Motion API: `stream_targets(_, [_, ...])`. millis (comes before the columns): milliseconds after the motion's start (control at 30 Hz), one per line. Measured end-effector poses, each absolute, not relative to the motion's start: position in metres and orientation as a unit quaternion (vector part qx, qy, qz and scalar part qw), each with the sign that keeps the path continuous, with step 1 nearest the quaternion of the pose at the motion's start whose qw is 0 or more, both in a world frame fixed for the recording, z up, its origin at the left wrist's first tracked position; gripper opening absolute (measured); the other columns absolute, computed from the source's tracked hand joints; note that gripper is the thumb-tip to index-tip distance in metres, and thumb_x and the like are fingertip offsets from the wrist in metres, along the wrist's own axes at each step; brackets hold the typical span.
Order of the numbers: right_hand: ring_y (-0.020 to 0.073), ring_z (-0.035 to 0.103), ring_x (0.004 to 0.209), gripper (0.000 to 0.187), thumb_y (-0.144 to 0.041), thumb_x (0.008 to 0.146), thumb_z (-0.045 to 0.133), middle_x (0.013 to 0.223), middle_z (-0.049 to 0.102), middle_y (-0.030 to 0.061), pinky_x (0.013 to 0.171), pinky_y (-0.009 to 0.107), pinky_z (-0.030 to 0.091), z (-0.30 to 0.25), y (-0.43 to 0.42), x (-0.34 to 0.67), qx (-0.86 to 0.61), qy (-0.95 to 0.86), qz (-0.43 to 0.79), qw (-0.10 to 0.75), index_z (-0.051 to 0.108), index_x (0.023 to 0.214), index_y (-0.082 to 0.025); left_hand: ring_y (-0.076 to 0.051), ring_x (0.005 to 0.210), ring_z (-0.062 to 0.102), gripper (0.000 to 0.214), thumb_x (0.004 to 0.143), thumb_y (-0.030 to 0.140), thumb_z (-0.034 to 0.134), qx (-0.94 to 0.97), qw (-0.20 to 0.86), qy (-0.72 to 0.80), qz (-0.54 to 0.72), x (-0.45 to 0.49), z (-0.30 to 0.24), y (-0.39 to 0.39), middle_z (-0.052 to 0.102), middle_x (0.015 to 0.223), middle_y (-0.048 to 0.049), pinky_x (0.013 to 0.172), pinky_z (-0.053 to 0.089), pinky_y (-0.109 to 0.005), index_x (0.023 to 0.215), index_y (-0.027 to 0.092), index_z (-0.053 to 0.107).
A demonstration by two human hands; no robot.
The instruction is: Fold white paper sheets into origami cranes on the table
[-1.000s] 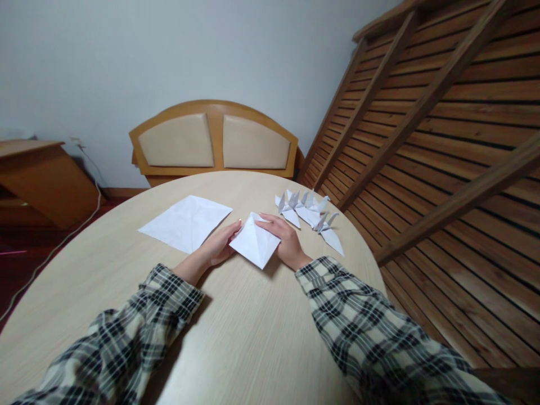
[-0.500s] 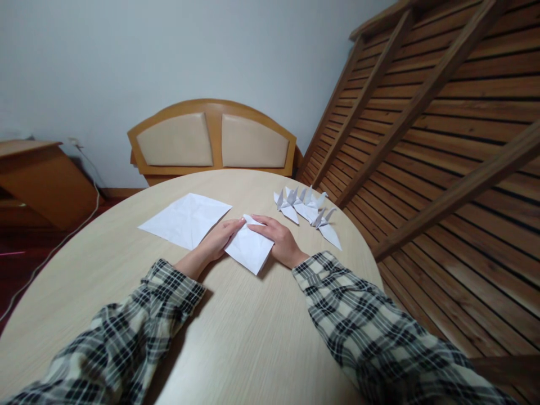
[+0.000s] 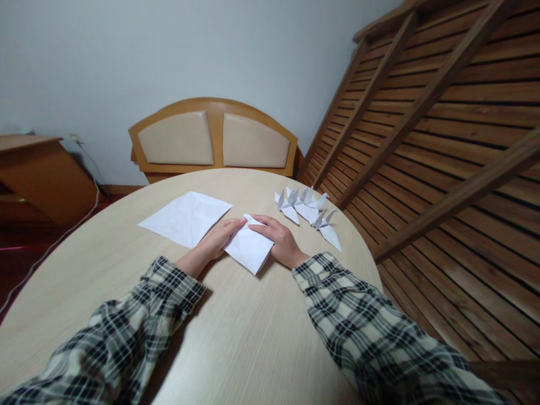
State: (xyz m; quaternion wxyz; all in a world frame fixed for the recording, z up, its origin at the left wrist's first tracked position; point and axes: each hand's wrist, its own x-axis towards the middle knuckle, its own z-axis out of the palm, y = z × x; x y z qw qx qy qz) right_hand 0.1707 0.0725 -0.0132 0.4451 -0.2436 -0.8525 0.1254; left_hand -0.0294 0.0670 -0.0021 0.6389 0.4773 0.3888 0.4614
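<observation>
Both hands grip a folded white square of paper (image 3: 250,251), held with one corner pointing towards me just over the table. My left hand (image 3: 217,239) pinches its left side, the thumb lying on top near the far corner. On the opposite side, my right hand (image 3: 283,241) holds the edge, its thumb and a finger reaching over the upper part. The fingers beneath the paper are hidden. Beside my left hand lies a larger creased sheet of white paper (image 3: 185,216), flat on the tabletop. Several white paper cranes (image 3: 325,229) stand beyond my right hand.
The round pale wooden table (image 3: 253,349) fills the space before me. Behind it stands a headboard (image 3: 217,138) with two beige panels against the wall. A slatted wooden frame (image 3: 442,129) leans close along the right. A wooden desk (image 3: 46,180) and a cable (image 3: 54,242) are at the left.
Hands and folded paper stay almost in place, with only a very slight shift of the fingertips. The camera view has tilted slightly.
</observation>
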Motion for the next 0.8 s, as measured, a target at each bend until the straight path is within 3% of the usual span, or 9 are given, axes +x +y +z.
stream_targets(300, [0.0193,0.058,0.124,0.037,-0.014,0.091,0.052,0.135,0.061,0.0005,0.104,0.044,0.049,-0.0131,0.0745,0.1711,-0.243,-0.849,0.131,0.451,0.069,0.117,-0.035,-0.013,0.053,0.056,0.025,0.078,0.038,0.072,0.469,0.659,0.381,0.447,-0.0311,-0.0003,0.0666,0.069,0.069,-0.0056,0.049,0.041,-0.024,0.083,0.013,0.07])
stream_targets(800, [0.019,0.063,0.114,0.033,-0.015,0.092,0.054,0.125,0.067,0.0024,0.096,0.041,0.051,-0.0147,0.0797,0.173,-0.24,-0.859,0.09,0.442,0.071,0.114,-0.032,-0.011,0.046,0.051,0.026,0.081,0.04,0.071,0.425,0.676,0.386,0.463,-0.0296,-0.002,0.0697,0.063,0.06,-0.0033,0.042,0.038,-0.023,0.077,0.014,0.066])
